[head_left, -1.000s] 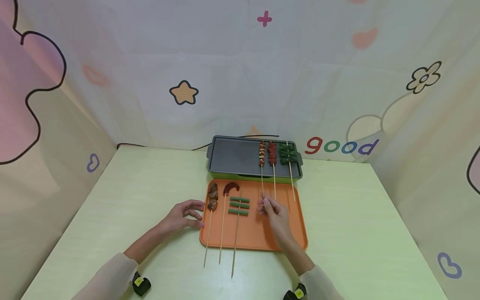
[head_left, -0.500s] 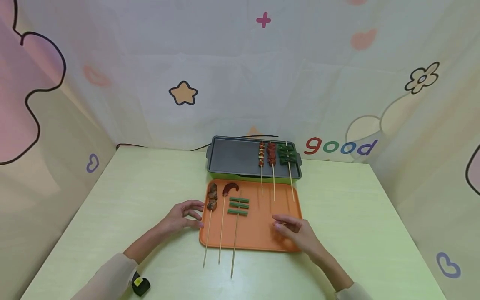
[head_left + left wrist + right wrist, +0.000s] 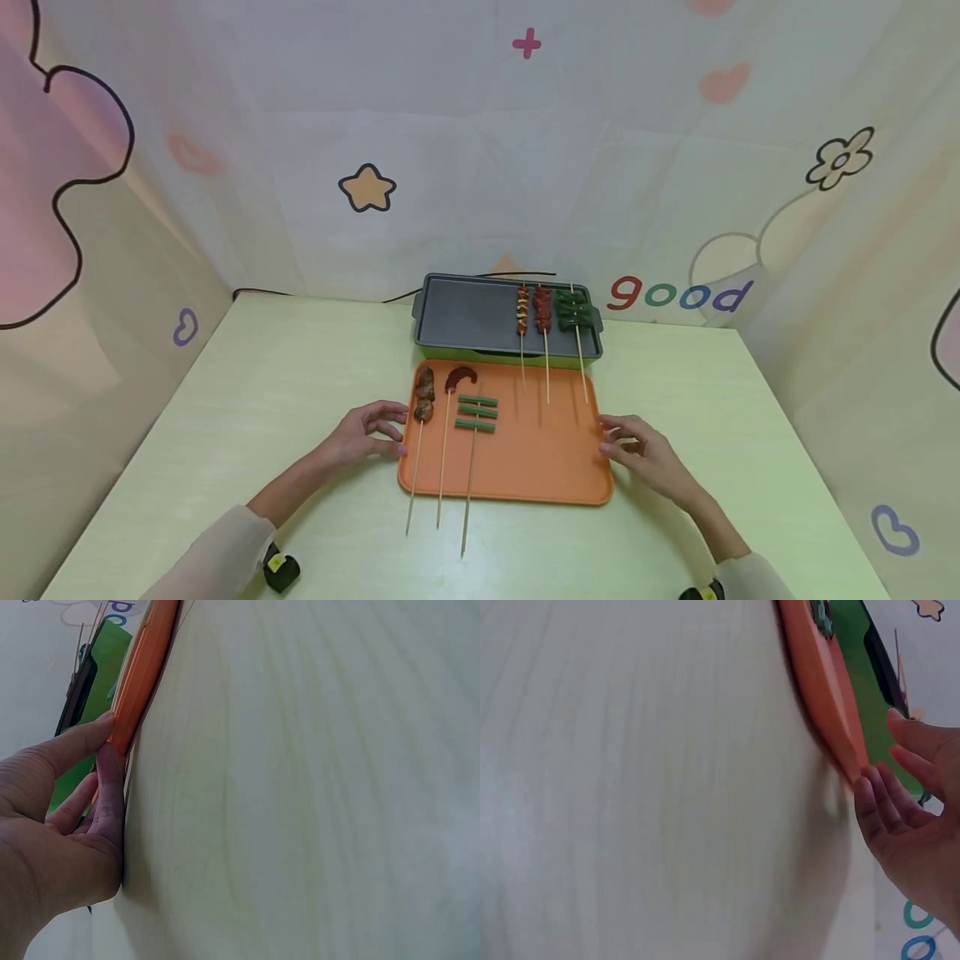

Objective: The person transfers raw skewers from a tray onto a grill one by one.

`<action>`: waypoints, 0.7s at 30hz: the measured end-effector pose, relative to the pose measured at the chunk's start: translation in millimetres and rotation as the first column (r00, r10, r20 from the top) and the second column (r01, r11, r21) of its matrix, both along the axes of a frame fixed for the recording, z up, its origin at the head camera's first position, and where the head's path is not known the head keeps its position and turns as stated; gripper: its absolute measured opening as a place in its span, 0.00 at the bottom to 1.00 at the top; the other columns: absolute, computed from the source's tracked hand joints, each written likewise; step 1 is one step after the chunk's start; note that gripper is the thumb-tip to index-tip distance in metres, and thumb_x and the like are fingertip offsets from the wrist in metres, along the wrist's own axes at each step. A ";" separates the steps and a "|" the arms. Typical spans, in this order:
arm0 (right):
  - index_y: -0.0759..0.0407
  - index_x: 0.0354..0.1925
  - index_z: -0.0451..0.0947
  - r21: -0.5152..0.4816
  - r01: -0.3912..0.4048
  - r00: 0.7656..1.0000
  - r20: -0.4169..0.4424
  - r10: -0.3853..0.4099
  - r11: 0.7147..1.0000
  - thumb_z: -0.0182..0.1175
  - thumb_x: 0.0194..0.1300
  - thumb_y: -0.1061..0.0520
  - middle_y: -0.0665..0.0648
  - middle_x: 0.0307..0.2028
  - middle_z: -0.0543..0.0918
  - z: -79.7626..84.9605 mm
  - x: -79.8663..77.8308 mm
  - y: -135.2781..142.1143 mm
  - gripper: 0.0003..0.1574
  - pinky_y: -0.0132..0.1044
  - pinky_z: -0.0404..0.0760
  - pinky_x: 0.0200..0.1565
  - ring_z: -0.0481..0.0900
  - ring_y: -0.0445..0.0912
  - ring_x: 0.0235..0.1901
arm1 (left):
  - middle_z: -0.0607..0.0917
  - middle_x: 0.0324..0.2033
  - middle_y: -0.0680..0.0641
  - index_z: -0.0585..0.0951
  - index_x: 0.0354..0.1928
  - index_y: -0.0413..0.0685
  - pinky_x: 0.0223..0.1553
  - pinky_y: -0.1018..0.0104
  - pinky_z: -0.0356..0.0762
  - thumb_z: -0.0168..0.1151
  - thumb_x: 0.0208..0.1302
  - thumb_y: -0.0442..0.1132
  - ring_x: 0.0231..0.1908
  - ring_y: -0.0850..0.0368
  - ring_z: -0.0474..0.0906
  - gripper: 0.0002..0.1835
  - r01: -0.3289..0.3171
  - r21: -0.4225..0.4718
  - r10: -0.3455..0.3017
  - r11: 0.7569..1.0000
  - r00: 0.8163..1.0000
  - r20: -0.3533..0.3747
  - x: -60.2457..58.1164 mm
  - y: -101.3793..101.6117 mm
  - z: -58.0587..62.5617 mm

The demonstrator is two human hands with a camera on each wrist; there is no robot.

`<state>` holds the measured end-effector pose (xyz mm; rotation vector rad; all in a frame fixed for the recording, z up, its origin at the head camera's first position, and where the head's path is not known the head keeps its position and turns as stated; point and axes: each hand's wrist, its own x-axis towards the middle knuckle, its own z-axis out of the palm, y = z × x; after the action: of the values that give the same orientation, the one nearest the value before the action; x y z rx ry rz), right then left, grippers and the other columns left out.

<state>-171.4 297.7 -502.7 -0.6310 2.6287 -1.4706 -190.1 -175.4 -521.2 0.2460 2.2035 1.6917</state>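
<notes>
In the head view, an orange tray (image 3: pixel 540 467) lies between both hands. My left hand (image 3: pixel 367 433) holds the tray's left rim, its thumb and fingertips against the edge. At the right rim, my right hand (image 3: pixel 648 457) has loosely bent fingers; in the right wrist view its fingertips touch the tray's edge (image 3: pixel 829 701), thumb held apart. Three skewers lie on the tray's left half: one with brown chunks (image 3: pixel 424 392), one with a curled dark red piece (image 3: pixel 461 377), one with green sticks (image 3: pixel 477 412). Their sticks overhang the front rim.
Behind the tray stands a green-sided griddle (image 3: pixel 468 312) with a dark plate. On its right side rest a red-and-pale skewer (image 3: pixel 522 311), a red chunk skewer (image 3: pixel 543 309) and a green leafy skewer (image 3: pixel 574 309), sticks jutting forward over the tray. A printed curtain (image 3: pixel 450 125) hangs behind.
My right hand has let go of the red-and-pale skewer's stick and moved right, to the tray's right rim. My left hand has stayed at the left rim.
</notes>
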 end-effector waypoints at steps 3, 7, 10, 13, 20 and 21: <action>0.72 0.69 0.68 -0.008 -0.003 1.000 0.015 0.004 1.000 0.61 0.72 0.64 0.72 0.55 0.79 -6.4 -2.5 7.0 0.31 0.25 0.80 0.49 0.81 0.37 0.49 | 0.81 0.58 0.32 0.74 0.66 0.34 0.46 0.73 0.78 0.74 0.59 0.31 0.45 0.59 0.84 0.32 0.013 0.008 -0.013 1.000 1.000 -0.007 0.2 1.8 0.3; 0.72 0.71 0.66 -0.012 -0.030 0.996 0.080 0.031 0.999 0.57 0.75 0.64 0.72 0.57 0.78 -9.0 -5.1 14.2 0.30 0.25 0.79 0.50 0.80 0.34 0.50 | 0.81 0.58 0.31 0.74 0.66 0.33 0.46 0.73 0.79 0.74 0.59 0.31 0.45 0.59 0.84 0.33 0.026 0.017 -0.026 1.000 1.000 -0.016 -0.3 3.4 -0.4; 0.71 0.72 0.65 -0.007 -0.056 0.991 0.118 0.057 0.998 0.57 0.75 0.63 0.72 0.58 0.77 -6.9 -8.1 16.9 0.31 0.25 0.79 0.50 0.79 0.34 0.51 | 0.81 0.58 0.31 0.74 0.66 0.34 0.46 0.73 0.79 0.74 0.59 0.31 0.45 0.59 0.84 0.33 0.024 0.020 -0.024 1.000 1.000 -0.013 -1.1 3.0 -1.0; 0.71 0.73 0.63 0.009 -0.079 0.988 0.130 0.078 0.997 0.58 0.74 0.63 0.73 0.60 0.76 -5.6 -11.6 18.0 0.33 0.26 0.79 0.51 0.79 0.34 0.52 | 0.81 0.58 0.31 0.74 0.66 0.34 0.46 0.73 0.79 0.74 0.59 0.31 0.46 0.58 0.84 0.33 0.023 0.016 -0.023 1.000 1.000 -0.002 -2.2 1.1 -0.6; 0.65 0.75 0.62 0.025 -0.071 0.974 0.217 0.064 0.997 0.59 0.74 0.61 0.72 0.65 0.74 -8.8 -16.4 21.3 0.36 0.25 0.77 0.53 0.77 0.34 0.54 | 0.80 0.59 0.30 0.72 0.67 0.33 0.45 0.71 0.80 0.73 0.60 0.31 0.47 0.55 0.85 0.33 0.031 0.017 -0.032 0.999 0.999 0.034 -3.5 -3.3 4.2; 0.65 0.75 0.62 0.026 -0.072 0.971 0.229 0.065 0.997 0.59 0.74 0.60 0.71 0.65 0.74 -9.3 -16.5 22.1 0.36 0.25 0.77 0.53 0.77 0.35 0.54 | 0.79 0.59 0.30 0.71 0.68 0.32 0.44 0.71 0.81 0.71 0.62 0.30 0.47 0.56 0.86 0.33 0.035 0.021 -0.035 0.999 0.999 0.039 -2.3 -3.4 4.9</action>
<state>-187.9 319.8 -512.0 -0.5099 2.4272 -1.3851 -192.4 -178.8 -516.3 0.2524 2.1422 1.6863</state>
